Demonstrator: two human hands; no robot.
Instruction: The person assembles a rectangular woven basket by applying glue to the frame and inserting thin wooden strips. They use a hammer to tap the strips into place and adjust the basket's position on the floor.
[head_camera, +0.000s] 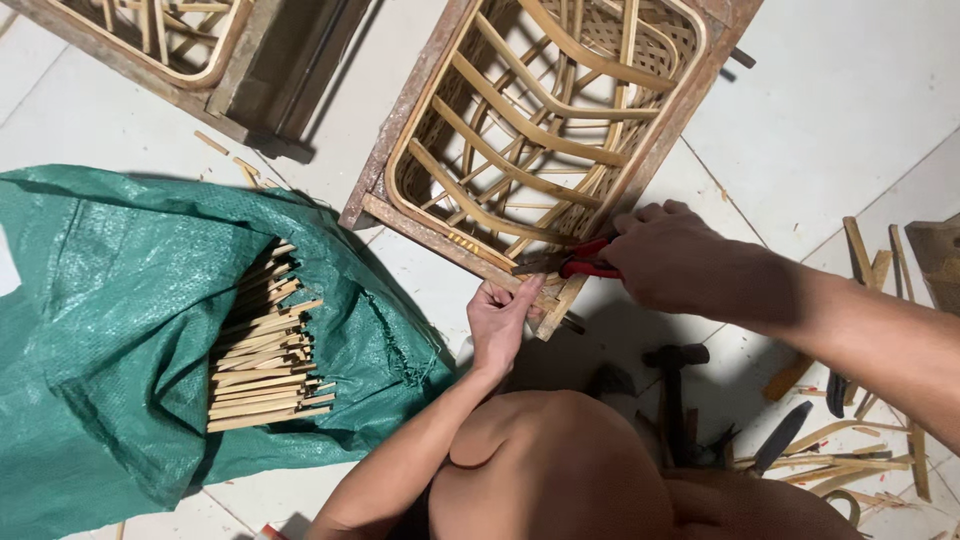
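The right hand (672, 258) was closed around the red handles of a pair of cutters (585, 263), whose dark nose pointed away from the palm toward the lower corner of a rattan basket (545, 120) seated in a wooden frame (400, 212). Just below the cutter tip, the left hand (500, 325) pressed against that same corner, fingers curled over the frame's edge and the stub ends of slats there; whether it pinched a single slat or only steadied the frame could not be told. It looked as though the left hand braced the work so the cutters could bite close to the frame without it shifting. The two hands sat near each other, with only the corner of the frame between them, so little room was left for the blades to swing. Away from the left wrist, a green woven sack (110, 330) lay spread on the tiled floor (830, 110), carrying a bundle of cut bamboo sticks (262, 350) within easy reach. Beneath the right forearm a hammer (672, 375) and a dark knife-like tool (780, 440) rested among loose bamboo offcuts (850, 465). A second framed basket (160, 40) stood well apart, beyond the sack.
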